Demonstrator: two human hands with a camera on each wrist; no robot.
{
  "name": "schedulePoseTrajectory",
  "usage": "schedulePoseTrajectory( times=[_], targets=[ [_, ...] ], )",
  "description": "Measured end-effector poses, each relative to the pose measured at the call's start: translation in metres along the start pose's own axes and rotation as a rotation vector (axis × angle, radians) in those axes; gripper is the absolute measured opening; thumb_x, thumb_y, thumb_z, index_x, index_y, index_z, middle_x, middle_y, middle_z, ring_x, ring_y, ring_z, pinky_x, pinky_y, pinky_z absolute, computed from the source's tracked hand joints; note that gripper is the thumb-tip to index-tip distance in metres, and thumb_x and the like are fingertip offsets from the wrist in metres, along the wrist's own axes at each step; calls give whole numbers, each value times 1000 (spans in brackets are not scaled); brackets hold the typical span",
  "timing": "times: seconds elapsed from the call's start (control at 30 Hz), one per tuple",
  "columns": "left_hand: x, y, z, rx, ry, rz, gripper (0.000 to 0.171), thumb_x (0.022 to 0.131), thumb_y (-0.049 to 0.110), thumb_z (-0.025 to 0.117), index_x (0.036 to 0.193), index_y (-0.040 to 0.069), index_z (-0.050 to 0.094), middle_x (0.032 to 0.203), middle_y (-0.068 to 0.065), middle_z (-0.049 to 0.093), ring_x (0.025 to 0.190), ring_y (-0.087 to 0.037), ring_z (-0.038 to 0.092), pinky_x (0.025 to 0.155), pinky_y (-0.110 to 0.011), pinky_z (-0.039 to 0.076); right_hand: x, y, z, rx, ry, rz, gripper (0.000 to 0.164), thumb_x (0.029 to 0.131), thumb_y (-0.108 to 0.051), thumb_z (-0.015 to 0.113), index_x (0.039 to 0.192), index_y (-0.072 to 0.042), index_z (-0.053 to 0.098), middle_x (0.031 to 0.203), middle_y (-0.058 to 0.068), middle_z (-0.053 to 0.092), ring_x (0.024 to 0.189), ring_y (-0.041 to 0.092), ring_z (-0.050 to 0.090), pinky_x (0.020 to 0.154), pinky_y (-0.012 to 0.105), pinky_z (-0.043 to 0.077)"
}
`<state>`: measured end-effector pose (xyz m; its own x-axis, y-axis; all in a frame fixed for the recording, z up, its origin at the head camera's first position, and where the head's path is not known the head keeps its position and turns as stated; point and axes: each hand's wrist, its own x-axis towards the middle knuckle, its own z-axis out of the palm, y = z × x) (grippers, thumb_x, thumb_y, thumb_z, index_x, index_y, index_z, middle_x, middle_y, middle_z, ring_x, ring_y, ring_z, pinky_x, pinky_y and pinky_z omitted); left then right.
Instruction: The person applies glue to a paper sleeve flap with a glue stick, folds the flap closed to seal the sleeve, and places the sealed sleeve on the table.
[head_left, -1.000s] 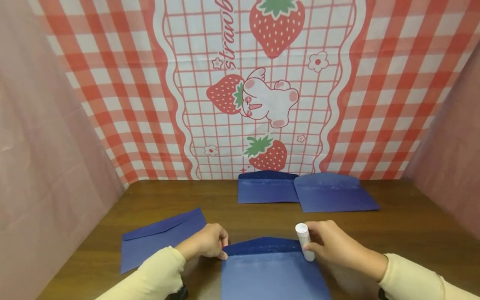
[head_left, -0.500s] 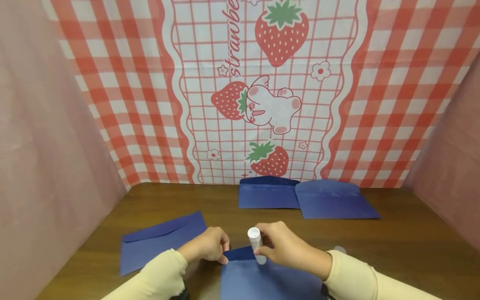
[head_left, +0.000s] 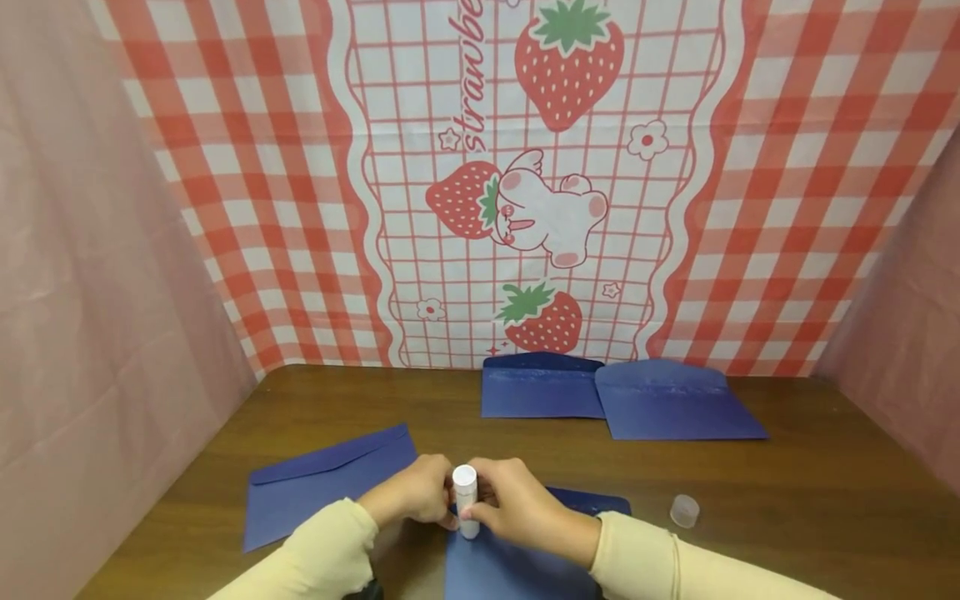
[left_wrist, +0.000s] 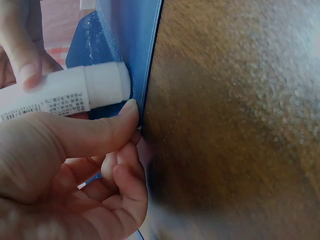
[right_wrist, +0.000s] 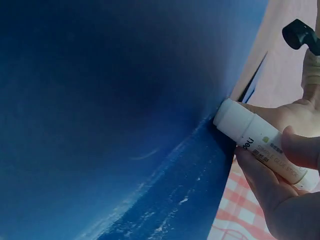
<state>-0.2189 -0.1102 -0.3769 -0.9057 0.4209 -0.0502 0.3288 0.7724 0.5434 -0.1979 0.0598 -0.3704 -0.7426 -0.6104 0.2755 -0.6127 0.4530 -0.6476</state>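
Observation:
An unfolded blue envelope (head_left: 491,571) lies at the front of the table, its flap pointing away from me. My left hand (head_left: 415,492) pinches its left corner at the flap fold; the left wrist view shows the thumb and fingers (left_wrist: 127,165) on that edge. Between thumb and fingers, my right hand (head_left: 521,508) holds a white glue stick (head_left: 467,502) upright. Its lower end meets the envelope near the left corner, right beside my left thumb. Whitish glue streaks (right_wrist: 167,212) mark the flap in the right wrist view. The right forearm covers part of the envelope.
A clear cap (head_left: 684,511) stands on the table to the right. Two blue envelopes with raised flaps, one at the back middle (head_left: 542,396) and one at the back right (head_left: 678,412), lie near the cloth backdrop. Another envelope (head_left: 322,492), flap folded down, lies left.
My right hand has slid the glue stick leftward along the flap, from the right end to the left corner. The cap has come into sight. My left hand has stayed at its corner.

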Motion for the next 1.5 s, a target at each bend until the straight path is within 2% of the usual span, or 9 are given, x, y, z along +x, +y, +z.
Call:
schedulePoseTrajectory(
  times=[0.27,0.47,0.8,1.2,1.3,1.5],
  targets=[
    [3,1,-3,31,-37,-9,32,57,1,87,57,8,56,52,9,40,53,-7,40,49,-17,30,-4,2,-1,42,-16,15,24,85,-7,69,107,1,62,104,16,72,96,21,71,75,13,53],
    [3,1,-6,60,-61,-9,28,58,5,88,56,7,60,53,10,45,56,-8,43,51,-19,33,-12,6,-7,49,-26,38,21,86,-7,69,104,0,62,103,16,71,96,23,71,76,15,54],
    [-1,-1,-1,26,-83,-19,28,59,3,88,56,5,60,52,8,47,57,-9,45,52,-20,34,-35,17,-19,82,-10,68,21,86,-8,68,104,0,61,103,15,71,97,24,71,78,18,56],
    [1,-6,-2,21,-63,48,27,60,5,86,56,4,60,54,9,46,58,-8,43,53,-19,33,-57,30,-43,-1,46,67,21,85,-9,69,102,-1,61,100,16,71,94,26,72,76,21,57],
    [1,-6,-2,11,-59,46,27,60,5,86,56,4,60,54,9,45,58,-9,42,53,-19,33,-62,34,-47,-20,61,53,21,85,-10,70,102,-1,61,99,15,71,94,25,72,75,22,58],
    [2,-6,-4,-1,-53,38,26,62,5,86,57,4,60,53,10,44,57,-8,42,52,-19,33,-70,40,-59,-52,74,77,23,85,-11,70,103,-1,62,98,14,72,92,24,72,73,22,58]
  ],
)
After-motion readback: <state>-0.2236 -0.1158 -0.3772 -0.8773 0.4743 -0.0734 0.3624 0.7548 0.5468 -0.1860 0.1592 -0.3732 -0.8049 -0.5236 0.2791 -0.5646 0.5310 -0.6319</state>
